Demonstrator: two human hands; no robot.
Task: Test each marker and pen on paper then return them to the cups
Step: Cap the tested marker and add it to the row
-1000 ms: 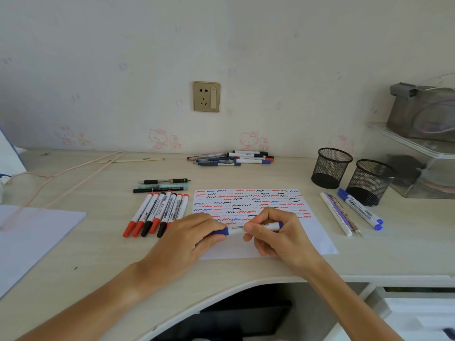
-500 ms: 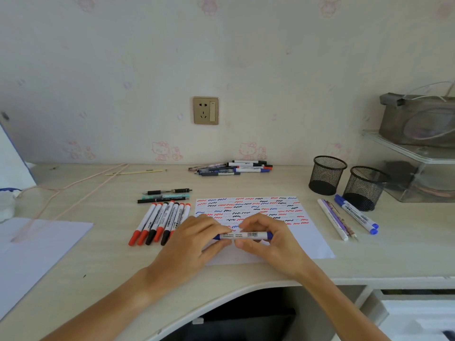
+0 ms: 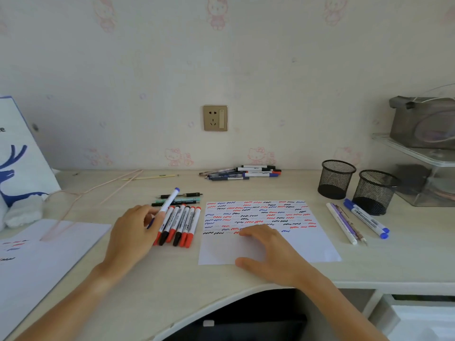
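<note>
My left hand [image 3: 134, 232] holds a blue marker [image 3: 167, 204] tilted up, just left of a row of several red and black markers [image 3: 181, 225]. My right hand [image 3: 269, 252] lies flat with straight fingers on the test paper [image 3: 258, 215], which is covered with red, blue and black squiggles. Two black mesh cups [image 3: 336, 179] [image 3: 375, 191] stand at the right. Beside them lie blue markers [image 3: 366, 219] and thin pens [image 3: 343, 223]. Three pens [image 3: 179, 199] lie behind the marker row.
A pile of markers and pens [image 3: 241, 172] lies by the wall under the socket [image 3: 215, 118]. Another sheet of paper [image 3: 37, 254] sits at the left near a white bag [image 3: 17, 153]. A clear shelf unit [image 3: 423, 153] stands at far right. The desk edge curves inward in front.
Both hands held the blue marker over the paper before. Now my left hand has carried it left toward the marker row, and my right hand has let go and rests on the paper.
</note>
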